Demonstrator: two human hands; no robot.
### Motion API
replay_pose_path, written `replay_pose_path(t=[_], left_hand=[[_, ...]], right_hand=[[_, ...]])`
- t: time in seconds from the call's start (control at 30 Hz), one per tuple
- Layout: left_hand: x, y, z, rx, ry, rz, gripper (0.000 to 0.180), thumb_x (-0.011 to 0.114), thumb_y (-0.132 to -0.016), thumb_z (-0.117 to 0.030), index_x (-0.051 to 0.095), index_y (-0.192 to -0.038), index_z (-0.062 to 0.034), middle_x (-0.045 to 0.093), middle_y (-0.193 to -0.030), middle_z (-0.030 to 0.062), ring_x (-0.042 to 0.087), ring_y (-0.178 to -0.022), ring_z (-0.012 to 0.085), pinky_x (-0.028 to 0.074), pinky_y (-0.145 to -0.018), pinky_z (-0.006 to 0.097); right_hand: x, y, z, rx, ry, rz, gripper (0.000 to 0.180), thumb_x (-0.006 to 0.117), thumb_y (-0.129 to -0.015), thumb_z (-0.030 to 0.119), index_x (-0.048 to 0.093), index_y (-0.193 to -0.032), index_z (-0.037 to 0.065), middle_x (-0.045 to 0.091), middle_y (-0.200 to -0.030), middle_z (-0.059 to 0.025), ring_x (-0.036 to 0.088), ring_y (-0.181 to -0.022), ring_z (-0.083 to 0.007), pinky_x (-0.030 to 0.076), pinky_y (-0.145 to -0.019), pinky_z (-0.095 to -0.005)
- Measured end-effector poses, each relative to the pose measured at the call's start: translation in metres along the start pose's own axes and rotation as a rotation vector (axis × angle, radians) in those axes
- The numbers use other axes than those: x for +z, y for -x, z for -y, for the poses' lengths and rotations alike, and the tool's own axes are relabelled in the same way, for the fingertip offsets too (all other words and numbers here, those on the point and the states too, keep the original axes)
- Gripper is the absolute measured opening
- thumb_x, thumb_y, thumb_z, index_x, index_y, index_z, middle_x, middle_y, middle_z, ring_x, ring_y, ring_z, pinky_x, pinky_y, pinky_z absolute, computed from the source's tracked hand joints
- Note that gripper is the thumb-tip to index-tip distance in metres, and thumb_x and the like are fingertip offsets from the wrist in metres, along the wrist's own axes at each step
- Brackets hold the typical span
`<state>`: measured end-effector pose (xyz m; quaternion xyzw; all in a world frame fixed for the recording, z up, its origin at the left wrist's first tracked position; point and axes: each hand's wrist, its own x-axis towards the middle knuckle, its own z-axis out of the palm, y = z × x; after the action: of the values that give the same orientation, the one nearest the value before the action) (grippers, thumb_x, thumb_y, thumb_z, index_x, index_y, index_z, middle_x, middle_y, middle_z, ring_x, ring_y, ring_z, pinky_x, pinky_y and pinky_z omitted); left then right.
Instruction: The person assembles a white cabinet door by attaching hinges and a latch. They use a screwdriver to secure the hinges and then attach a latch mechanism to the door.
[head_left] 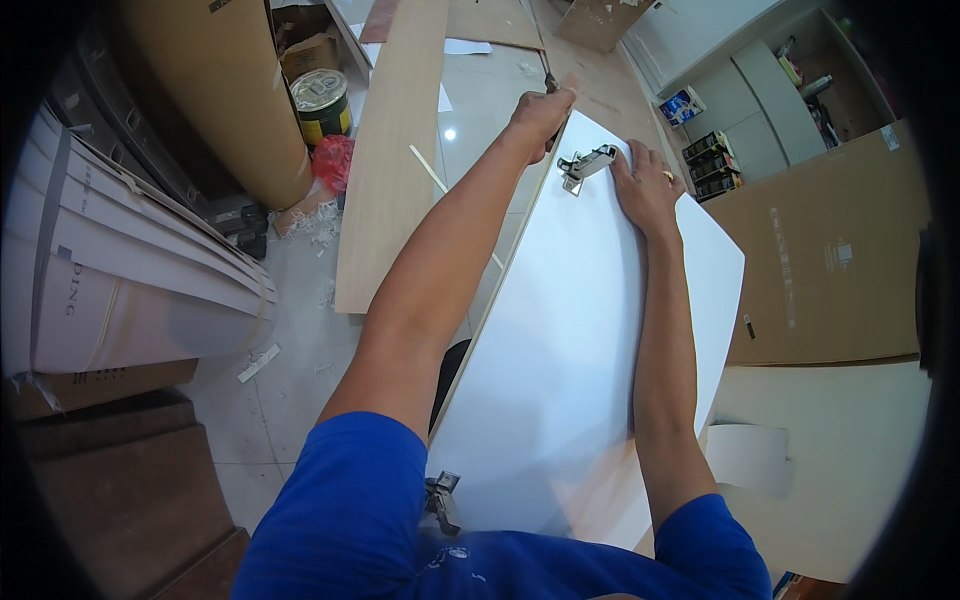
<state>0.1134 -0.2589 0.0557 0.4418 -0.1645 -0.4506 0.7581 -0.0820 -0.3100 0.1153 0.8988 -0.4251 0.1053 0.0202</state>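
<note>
A white cabinet door panel (545, 330) lies slanting in front of me, one metal hinge (587, 167) near its far end and another hinge (441, 502) near my body. My left hand (543, 118) is at the panel's far left corner, its fingers closed around a narrow dark hand tool (550, 84) whose exact kind I cannot make out. Beside the far hinge, my right hand (650, 187) rests on the panel's far right edge with fingers stretched and apart, a ring on one of them. The right forearm lies along the panel's right side.
A long wooden board (385, 215) lies left of the panel. Beyond it stand a lidded can (321, 103) and a red plastic bag (333, 163). Large wrapped rolls (150, 290) fill the left. Flat cardboard (820, 260) and an open cabinet (835, 85) are at right.
</note>
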Motion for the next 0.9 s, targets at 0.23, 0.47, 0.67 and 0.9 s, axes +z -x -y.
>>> replay_pose_path(t=[0.23,0.47,0.67,0.9], left_hand=[[-0.005,0.025,0.001,-0.067,-0.059,-0.022,0.041,0.071,-0.094,-0.033,0.065,-0.104,0.0067,0.066,-0.090,0.0100,0.064,-0.074,0.0195,0.053,-0.062,0.037],[-0.007,0.046,0.007,-0.014,0.021,-0.065,0.029,0.068,-0.091,-0.031,0.064,-0.087,-0.0022,0.060,-0.073,0.0043,0.054,-0.054,0.0145,0.038,-0.043,0.034],[-0.016,0.073,0.006,-0.028,-0.046,-0.063,0.033,0.066,-0.092,-0.034,0.063,-0.086,-0.0017,0.057,-0.072,0.0037,0.051,-0.054,0.0141,0.038,-0.045,0.033],[-0.024,0.099,0.012,-0.057,-0.108,-0.048,0.036,0.065,-0.095,-0.034,0.064,-0.096,0.0022,0.064,-0.082,0.0081,0.060,-0.059,0.0158,0.045,-0.045,0.033]], right_hand=[[0.001,0.001,0.001,0.004,0.015,-0.004,0.066,0.045,-0.104,0.059,0.058,-0.147,0.012,0.058,-0.147,-0.0192,0.047,-0.144,-0.0357,0.018,-0.121,-0.0582],[0.001,0.004,0.002,-0.009,0.008,0.009,0.066,0.047,-0.103,0.060,0.058,-0.146,0.011,0.058,-0.146,-0.0195,0.047,-0.144,-0.0349,0.018,-0.121,-0.0578],[0.005,0.003,0.003,-0.014,0.010,-0.017,0.066,0.046,-0.103,0.061,0.059,-0.146,0.012,0.058,-0.147,-0.0198,0.047,-0.144,-0.0347,0.018,-0.121,-0.0596],[0.007,0.004,0.003,0.016,0.081,-0.012,0.060,0.049,-0.103,0.055,0.055,-0.148,0.016,0.058,-0.149,-0.0151,0.050,-0.142,-0.0332,0.024,-0.117,-0.0602]])
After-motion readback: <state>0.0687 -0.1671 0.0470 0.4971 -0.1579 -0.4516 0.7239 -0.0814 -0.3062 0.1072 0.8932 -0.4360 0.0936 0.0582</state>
